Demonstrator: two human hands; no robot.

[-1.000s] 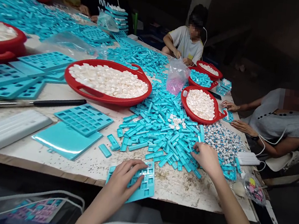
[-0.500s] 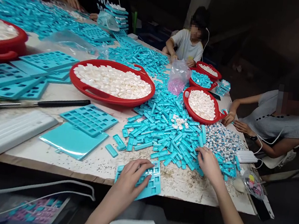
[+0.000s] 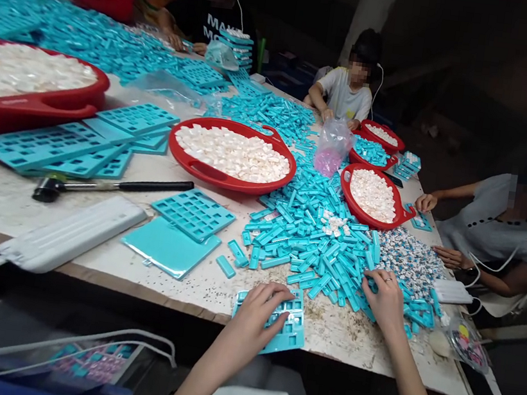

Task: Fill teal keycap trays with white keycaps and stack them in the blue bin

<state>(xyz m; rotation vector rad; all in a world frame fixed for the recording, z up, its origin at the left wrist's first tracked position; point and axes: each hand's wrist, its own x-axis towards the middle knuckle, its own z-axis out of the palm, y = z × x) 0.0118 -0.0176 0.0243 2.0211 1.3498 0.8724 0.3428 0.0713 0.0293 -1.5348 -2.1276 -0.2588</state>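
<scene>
My left hand point(image 3: 257, 320) lies over a small turquoise grid tray point(image 3: 293, 339) at the table's front edge, holding it with bent fingers and thumb across its top. The tray has square openings, and part of it is hidden under the hand. To the right, my right hand point(image 3: 385, 299) reaches to the near edge of a heap of narrow turquoise plastic pieces point(image 3: 319, 250). Its fingers are curved and apart, with the tips touching or just above the pieces. I see nothing held there. A few white caps point(image 3: 335, 224) lie on the heap.
Red baskets of white caps point(image 3: 235, 155) stand behind and left. Other turquoise grid trays point(image 3: 193, 213), a mallet point(image 3: 114, 185) and a white power strip point(image 3: 71, 234) lie left. Small blue-and-white parts point(image 3: 408, 259) are heaped right. Co-workers sit across and at the right.
The whole view has shifted, so the table's contents appear farther right. My left hand stays on the tray, and my right hand stays at the heap. The right-side co-worker's hands have moved apart.
</scene>
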